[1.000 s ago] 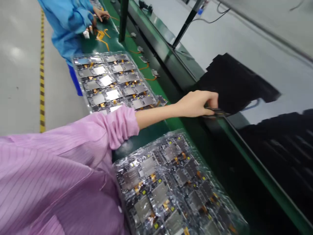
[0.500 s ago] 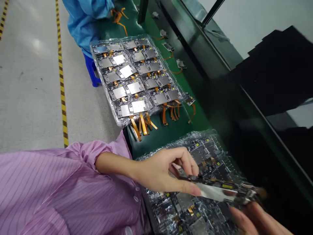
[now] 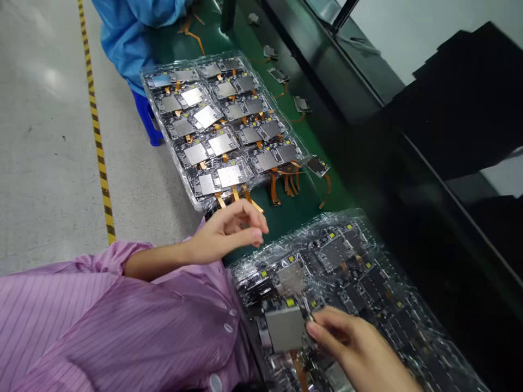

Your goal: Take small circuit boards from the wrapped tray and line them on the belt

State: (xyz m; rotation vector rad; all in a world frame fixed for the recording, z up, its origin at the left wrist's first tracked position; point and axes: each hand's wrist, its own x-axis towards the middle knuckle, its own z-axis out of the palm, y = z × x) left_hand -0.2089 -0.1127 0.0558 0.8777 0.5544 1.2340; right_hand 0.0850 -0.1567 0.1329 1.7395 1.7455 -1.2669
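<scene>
A yellow and black stripe (image 3: 97, 128) runs along the grey floor, far to the left of the near tray. A person in a blue coat (image 3: 131, 32) stands at the far end of the green bench (image 3: 286, 218), well past the near tray.

The person's own pink sleeve (image 3: 102, 321) fills the low left corner, just left of the near tray. The left hand (image 3: 229, 231) hangs in the air just above the near tray's far left corner. Its fingers are curled in loosely and the thumb touches the fingertips. It holds nothing that can be seen.

Behind the near tray lies a second clear tray (image 3: 223, 128), full of small boards with shiny silver plates. Orange ribbon strips (image 3: 281, 188) stick out of its front edge, toward the near tray.

The near tray (image 3: 347, 294) is a clear, crinkly plastic one at the front of the bench, full of dark boards. One circuit board (image 3: 286, 326) with a flat silver plate sits at the near tray's left front part. It looks to rest on the other boards there, though that is hard to tell. The right hand (image 3: 359, 348) pinches this board by its right edge, with the fingertips closed on it.

A few loose little parts (image 3: 301, 103) lie on the bench, far behind the near tray. A black stack (image 3: 461, 103) sits on the raised rail, behind and right of the near tray.
</scene>
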